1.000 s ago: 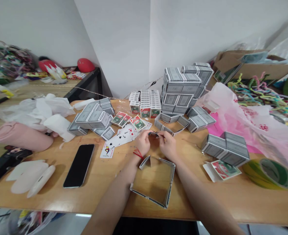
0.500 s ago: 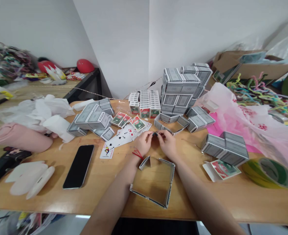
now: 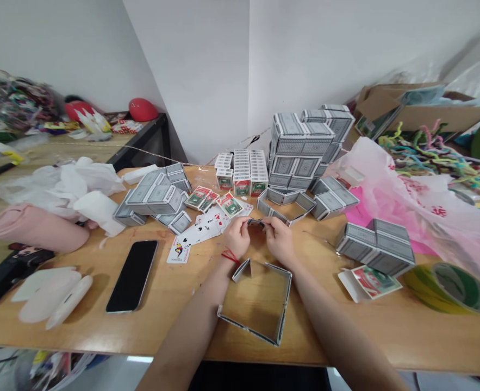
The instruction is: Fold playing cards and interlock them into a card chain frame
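Observation:
Between my two hands is a playing card (image 3: pixel 256 222), seen nearly edge-on and slightly bowed, its face hidden. My left hand (image 3: pixel 237 235) pinches its left end; a red string circles that wrist. At the other end, my right hand (image 3: pixel 278 237) grips it with thumb and fingers. Below them, between my forearms, stands an open frame of folded playing cards (image 3: pixel 285 304) on edge, with a gap at its far side. One small folded card (image 3: pixel 242 270) stands by that gap. Loose face-up cards (image 3: pixel 203 231) lie to the left of my left hand.
Card-built blocks stand in a tall stack (image 3: pixel 300 146) behind, a pile (image 3: pixel 154 193) at left and a block (image 3: pixel 376 247) at right. Card boxes (image 3: pixel 242 172) line the back. A phone (image 3: pixel 132 277), green-yellow tape roll (image 3: pixel 449 288) and pink plastic bag (image 3: pixel 406 190) lie around.
The card between my fingers has changed from a tight dark fold to a wider, flatter bow, and my fingertips are slightly farther apart. The card frame stays in place.

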Tool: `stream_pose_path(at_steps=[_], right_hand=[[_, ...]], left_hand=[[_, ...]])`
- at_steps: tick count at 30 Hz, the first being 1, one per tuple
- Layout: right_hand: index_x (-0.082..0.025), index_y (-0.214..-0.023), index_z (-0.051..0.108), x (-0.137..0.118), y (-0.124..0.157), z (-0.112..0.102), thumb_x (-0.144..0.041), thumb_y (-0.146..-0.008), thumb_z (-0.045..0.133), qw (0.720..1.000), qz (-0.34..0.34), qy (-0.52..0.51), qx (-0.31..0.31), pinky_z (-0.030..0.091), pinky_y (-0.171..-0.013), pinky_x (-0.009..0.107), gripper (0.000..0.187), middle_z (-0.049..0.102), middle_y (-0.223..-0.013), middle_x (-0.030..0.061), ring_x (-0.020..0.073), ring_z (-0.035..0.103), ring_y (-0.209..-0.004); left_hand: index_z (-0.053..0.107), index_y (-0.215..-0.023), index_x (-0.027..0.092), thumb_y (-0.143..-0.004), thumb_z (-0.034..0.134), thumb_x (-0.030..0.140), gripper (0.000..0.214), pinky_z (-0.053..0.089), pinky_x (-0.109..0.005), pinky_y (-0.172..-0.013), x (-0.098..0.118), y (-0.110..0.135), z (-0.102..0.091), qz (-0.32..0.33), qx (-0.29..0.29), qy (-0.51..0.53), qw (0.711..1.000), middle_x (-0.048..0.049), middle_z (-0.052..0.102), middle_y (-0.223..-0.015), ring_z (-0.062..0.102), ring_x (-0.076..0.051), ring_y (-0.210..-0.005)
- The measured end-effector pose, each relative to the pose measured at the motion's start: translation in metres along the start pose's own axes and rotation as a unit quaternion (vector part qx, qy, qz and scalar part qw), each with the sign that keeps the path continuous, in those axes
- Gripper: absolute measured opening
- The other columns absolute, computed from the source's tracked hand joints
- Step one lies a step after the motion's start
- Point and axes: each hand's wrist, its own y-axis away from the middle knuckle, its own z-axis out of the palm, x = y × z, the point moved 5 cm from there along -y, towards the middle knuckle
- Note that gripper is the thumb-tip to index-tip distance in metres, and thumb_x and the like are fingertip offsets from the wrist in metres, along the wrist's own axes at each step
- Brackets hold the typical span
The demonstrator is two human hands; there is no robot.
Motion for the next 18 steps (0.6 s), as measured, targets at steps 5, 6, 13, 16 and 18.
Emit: stream_pose_path(at_steps=[5,6,13,16,18], right_hand=[[-0.020,-0.083,0.059,0.0019,0.0001,0.0002,-0.017,-0.079,0.040,1.000,0.009,0.002,0.002,0.047,-0.064,0.027,0.019,0.064,-0.077,0.0029,0.0149,0.058,-0.069],[-0.020,-0.083,0.058,0.0022,0.0002,0.0000,-0.017,-0.079,0.041,1.000,0.013,0.002,0.002,0.047,-0.064,0.027,0.018,0.064,-0.078,0.0029,0.0149,0.058,-0.069],[-0.020,-0.082,0.059,0.0031,0.0000,-0.0016,-0.030,-0.079,0.050,0.999,0.042,0.016,0.005,0.047,-0.061,0.027,0.013,0.064,-0.074,0.0024,0.0145,0.058,-0.063],[-0.020,-0.082,0.060,0.0030,-0.0002,-0.0012,-0.030,-0.080,0.048,0.999,0.037,0.022,-0.003,0.047,-0.062,0.027,0.015,0.065,-0.076,0.0026,0.0142,0.058,-0.063],[-0.021,-0.082,0.061,0.0031,0.0001,-0.0009,-0.029,-0.081,0.046,0.999,0.030,0.024,-0.006,0.047,-0.063,0.027,0.016,0.066,-0.077,0.0027,0.0144,0.059,-0.065]], left_hand=[[0.059,-0.091,0.019,-0.076,0.038,0.003,0.030,0.047,-0.025,-0.073,-0.0018,-0.0001,-0.0005,-0.015,-0.017,-0.003,1.000,-0.0026,0.065,-0.087,0.060,-0.013,-0.081],[0.059,-0.092,0.019,-0.075,0.038,0.002,0.031,0.047,-0.025,-0.074,-0.0021,0.0000,-0.0006,-0.014,-0.023,0.000,1.000,-0.0027,0.065,-0.088,0.060,-0.013,-0.082],[0.059,-0.090,0.019,-0.081,0.045,0.016,0.017,0.048,-0.025,-0.073,0.0003,-0.0001,0.0029,0.015,-0.067,0.037,0.997,-0.0031,0.066,-0.087,0.061,-0.012,-0.081],[0.060,-0.086,0.018,-0.080,0.048,0.022,0.013,0.048,-0.024,-0.070,0.0006,-0.0014,0.0032,0.001,-0.057,0.046,0.997,-0.0029,0.066,-0.083,0.061,-0.012,-0.075],[0.060,-0.083,0.018,-0.080,0.049,0.024,0.012,0.048,-0.023,-0.069,0.0002,-0.0025,0.0034,-0.014,-0.054,0.051,0.997,-0.0025,0.066,-0.080,0.061,-0.011,-0.072]])
